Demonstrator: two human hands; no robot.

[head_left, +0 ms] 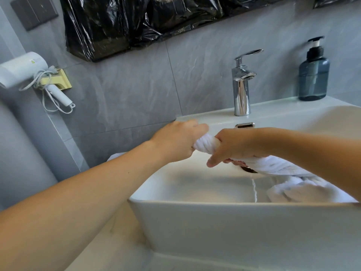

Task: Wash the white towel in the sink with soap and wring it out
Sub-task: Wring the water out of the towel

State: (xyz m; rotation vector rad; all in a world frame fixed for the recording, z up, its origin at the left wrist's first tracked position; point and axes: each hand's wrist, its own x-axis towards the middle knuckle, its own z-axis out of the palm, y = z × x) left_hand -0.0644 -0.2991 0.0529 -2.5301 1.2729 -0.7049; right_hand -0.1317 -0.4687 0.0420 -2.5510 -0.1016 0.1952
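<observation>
The white towel [289, 179] is twisted into a rope above the white sink [214, 218]. My left hand [177, 139] grips its left end. My right hand [234, 146] grips the twisted part just beside it, fingers curled round the cloth. The rest of the towel trails under my right forearm and lies bunched in the basin at the right. A thin stream of water [254, 189] falls from the towel into the basin. The blue soap pump bottle [313, 75] stands on the sink's back right ledge, untouched.
A chrome tap [242, 85] stands on the back ledge with no water running from it. A white hair dryer [25, 72] hangs in a holder on the grey tiled wall at the left. Black plastic sheeting [136, 22] covers the wall above the sink.
</observation>
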